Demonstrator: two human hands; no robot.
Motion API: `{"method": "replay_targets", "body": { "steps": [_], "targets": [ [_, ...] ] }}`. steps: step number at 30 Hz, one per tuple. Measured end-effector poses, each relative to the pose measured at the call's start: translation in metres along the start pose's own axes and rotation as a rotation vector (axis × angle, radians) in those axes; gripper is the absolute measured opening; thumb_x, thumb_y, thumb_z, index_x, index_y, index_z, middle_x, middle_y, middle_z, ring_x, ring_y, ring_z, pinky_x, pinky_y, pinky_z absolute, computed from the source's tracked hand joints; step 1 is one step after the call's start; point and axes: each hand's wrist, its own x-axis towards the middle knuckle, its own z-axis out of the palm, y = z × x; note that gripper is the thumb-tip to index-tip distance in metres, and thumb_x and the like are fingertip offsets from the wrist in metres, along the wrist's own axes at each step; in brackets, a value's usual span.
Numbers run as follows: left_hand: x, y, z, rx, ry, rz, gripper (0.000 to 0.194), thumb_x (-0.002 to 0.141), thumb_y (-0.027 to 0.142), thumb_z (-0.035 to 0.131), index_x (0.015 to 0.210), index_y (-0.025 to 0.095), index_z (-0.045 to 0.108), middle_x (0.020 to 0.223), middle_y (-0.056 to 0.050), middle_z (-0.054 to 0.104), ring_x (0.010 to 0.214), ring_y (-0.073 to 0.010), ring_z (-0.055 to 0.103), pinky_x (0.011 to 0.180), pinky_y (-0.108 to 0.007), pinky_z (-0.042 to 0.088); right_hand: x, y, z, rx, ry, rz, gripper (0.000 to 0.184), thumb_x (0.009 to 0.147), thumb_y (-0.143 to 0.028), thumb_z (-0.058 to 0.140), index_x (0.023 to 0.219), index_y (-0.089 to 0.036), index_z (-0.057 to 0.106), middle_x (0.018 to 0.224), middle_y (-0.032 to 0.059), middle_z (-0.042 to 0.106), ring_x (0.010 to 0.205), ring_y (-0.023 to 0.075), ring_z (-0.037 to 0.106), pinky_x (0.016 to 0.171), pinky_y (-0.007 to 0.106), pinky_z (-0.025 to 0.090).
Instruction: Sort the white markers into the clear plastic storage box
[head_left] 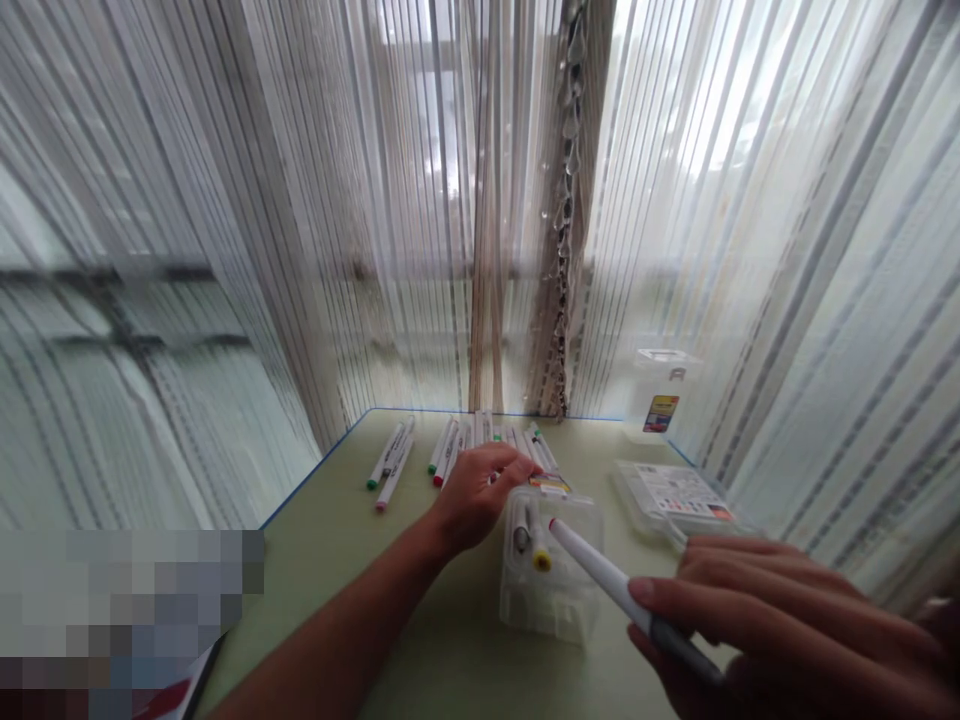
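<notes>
- Leftward, white plastic markers with coloured ends (396,464) lie on the pale-green surface (315,540).
- Left hand (484,492) curls by a clear plastic box (551,618), grip unclear.
- A red-tipped white marker (601,568), clamped in the right hand (780,610), points boxward: apparently insertion, calling for alignment.

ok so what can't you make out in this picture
In the head view:
- count of the far markers: some are hidden behind the left hand
- whether that hand grips the clear box: its own fingers hide the contact
- print on the flat case: too small and blurred
- right wrist: cut off by the frame edge, beyond the right hand
- lower left corner: masked by pixel blocks
</notes>
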Motion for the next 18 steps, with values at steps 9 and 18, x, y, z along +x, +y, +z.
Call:
{"method": "replay_targets", "body": {
  "steps": [9,18],
  "targets": [
    [0.0,-0.004,0.002,0.05,0.002,0.049,0.044,0.097,0.041,0.044,0.092,0.015,0.079,0.087,-0.009,0.072,0.087,-0.0219,0.065,0.082,-0.031,0.045,0.01,0.005,0.02,-0.2,-0.228,-0.161,0.024,0.086,-0.014,0.07,0.107,-0.024,0.073,0.074,0.0035,0.073,0.059,0.0155,0.066,0.056,0.025,0.051],
    [0.0,-0.006,0.003,0.067,0.007,0.055,0.043,0.097,0.04,0.045,0.089,0.015,0.078,0.087,-0.008,0.073,0.087,-0.0211,0.065,0.082,-0.031,0.046,0.003,0.009,0.031,-0.408,-0.36,-0.332,0.021,0.096,-0.013,0.056,0.115,-0.011,0.065,0.067,0.0029,0.069,0.052,0.0137,0.061,0.051,0.027,0.043]
  ]
}}
